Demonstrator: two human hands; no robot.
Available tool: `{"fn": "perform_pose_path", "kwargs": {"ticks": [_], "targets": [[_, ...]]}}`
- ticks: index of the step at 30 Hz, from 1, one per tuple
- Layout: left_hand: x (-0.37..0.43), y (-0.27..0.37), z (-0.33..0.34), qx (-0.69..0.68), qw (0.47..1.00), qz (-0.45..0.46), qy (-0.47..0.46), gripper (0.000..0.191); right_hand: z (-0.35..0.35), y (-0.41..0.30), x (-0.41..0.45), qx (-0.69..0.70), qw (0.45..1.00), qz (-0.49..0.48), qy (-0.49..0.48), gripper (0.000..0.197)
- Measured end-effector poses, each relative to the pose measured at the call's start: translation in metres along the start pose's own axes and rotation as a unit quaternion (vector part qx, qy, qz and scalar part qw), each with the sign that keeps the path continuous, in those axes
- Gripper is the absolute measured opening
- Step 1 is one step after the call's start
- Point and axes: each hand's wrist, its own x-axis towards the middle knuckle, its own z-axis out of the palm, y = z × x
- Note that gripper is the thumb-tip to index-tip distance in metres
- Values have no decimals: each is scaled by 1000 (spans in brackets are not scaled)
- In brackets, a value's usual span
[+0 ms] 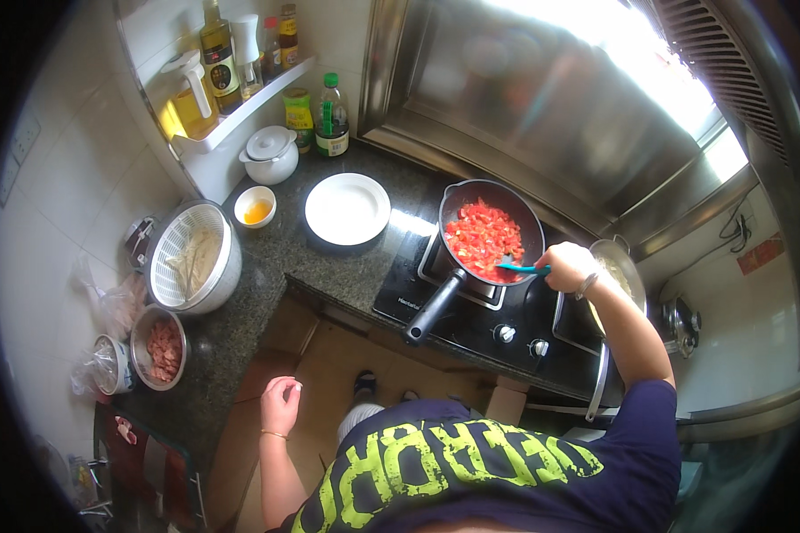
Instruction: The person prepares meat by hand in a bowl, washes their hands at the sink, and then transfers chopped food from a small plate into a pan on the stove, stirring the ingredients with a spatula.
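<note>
My right hand [567,265] grips a teal-handled spatula [525,269], whose end rests among chopped red tomatoes [483,233]. They lie in a dark frying pan [533,220] on the left burner of a black gas hob [400,301]. The pan's black handle [437,306] points toward me, untouched. My left hand [280,403] hangs in front of the counter edge, loosely curled, with nothing visible in it. A white plate [348,208] stands left of the pan. Beyond my right forearm, a second pan [630,270] with pale contents is partly hidden.
Along the left counter stand a small bowl with orange-yellow liquid [257,212], a white basket with pale strands [197,250] and a metal bowl of minced meat [165,350]. A knife [155,460] lies on a board. Bottles line a wall shelf [250,106]. The second pan's handle [598,383] juts past the counter.
</note>
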Motion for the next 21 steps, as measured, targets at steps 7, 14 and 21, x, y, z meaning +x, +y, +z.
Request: {"fn": "perform_pose_path", "kwargs": {"ticks": [7,14,21], "targets": [[8,13,7,-6,999,47,-10,9,1,-4,51,105,989,18,104,30],[-2,-4,-2,17,1000,17,9,8,-9,79,59,78,987,43,130,21],[3,5,4,7,999,39,1,8,18,96,66,-90,985,150,-12,23]]}}
